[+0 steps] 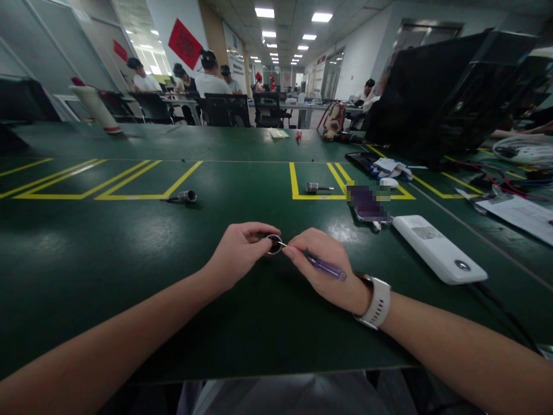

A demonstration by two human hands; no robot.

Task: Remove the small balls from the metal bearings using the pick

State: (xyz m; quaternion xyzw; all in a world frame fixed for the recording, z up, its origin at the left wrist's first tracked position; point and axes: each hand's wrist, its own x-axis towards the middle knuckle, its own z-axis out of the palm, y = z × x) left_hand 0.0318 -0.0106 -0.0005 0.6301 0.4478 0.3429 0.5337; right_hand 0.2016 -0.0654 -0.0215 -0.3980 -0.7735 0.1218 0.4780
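Near the table's front edge, my left hand (242,251) pinches a small round metal-rimmed part (273,244) with a dark inside. Closed around a screwdriver (327,268) with a clear purple handle is my right hand (326,259), which wears a watch on its wrist. The screwdriver's thin shaft points left, its tip at the round part's rim; whether it touches is too small to tell. Beyond my left hand lies a dark cylindrical part with a thin stem (185,197). A similar metal one (318,188) lies inside a yellow taped outline beyond my right hand.
On the right of the green table (129,242) are a phone (367,203), a white power bank (438,249) with a cable, a cloth glove (391,169) and a clipboard (522,210). A large black case (449,95) stands behind them. People sit at desks farther back.
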